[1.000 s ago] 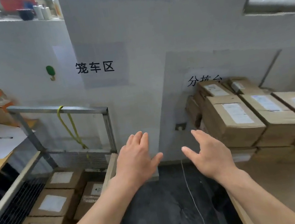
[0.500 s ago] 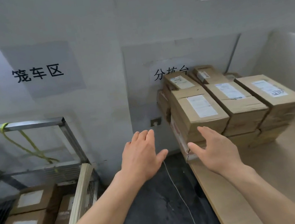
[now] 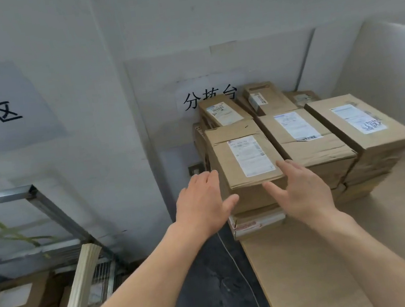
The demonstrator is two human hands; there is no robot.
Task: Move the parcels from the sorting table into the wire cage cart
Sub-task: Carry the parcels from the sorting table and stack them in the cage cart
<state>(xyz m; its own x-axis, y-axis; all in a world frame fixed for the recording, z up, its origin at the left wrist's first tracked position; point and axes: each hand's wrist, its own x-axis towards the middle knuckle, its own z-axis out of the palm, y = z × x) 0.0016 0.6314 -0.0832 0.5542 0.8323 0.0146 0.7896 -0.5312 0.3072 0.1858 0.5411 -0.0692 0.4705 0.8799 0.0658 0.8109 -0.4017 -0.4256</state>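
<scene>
A person's open left hand (image 3: 202,200) and right hand (image 3: 302,188) flank the top brown cardboard parcel (image 3: 245,163) stacked at the pale wooden worktop's (image 3: 365,247) edge; neither grip has closed, and an uneven lift could topple it floorward.

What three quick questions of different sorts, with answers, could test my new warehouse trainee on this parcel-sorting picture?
1. True or false: the left hand already grips a parcel.
2. Which brown cardboard parcel are both open hands closing on: A) the front-left top box, B) the front-right top box, C) one in the metal wire cage cart?
3. Fill in: the right hand is beside the box's ____ near corner.

Key: 1 false, its fingers are spread just left of the box. 2 A. 3 right.
</scene>
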